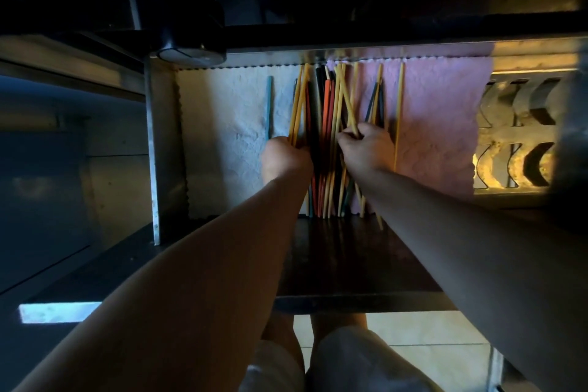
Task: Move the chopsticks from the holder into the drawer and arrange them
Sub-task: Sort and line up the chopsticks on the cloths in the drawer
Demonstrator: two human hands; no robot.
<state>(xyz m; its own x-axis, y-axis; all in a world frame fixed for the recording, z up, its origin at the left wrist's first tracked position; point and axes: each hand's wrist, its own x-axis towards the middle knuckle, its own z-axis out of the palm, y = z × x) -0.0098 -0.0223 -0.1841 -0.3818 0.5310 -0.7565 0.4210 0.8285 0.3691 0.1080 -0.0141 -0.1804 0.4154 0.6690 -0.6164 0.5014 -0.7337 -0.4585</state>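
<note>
Both forearms cover the near ends of the chopsticks (327, 105), and dim light blurs their count. They lie heaped in the open drawer (164, 137): yellow, black, orange and teal sticks pointing toward twelve o'clock. The left hand (286, 157) clasps yellow ones at the heap's nine o'clock edge, and the right hand (366, 148) pinches yellow ones toward three o'clock.

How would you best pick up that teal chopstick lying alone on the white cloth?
Probably pinch the teal chopstick near its middle, coming straight down from above, fingers on its two long sides. It lies flat and apart from the pile, with bare white cloth on both sides, giving fingers room.
</note>
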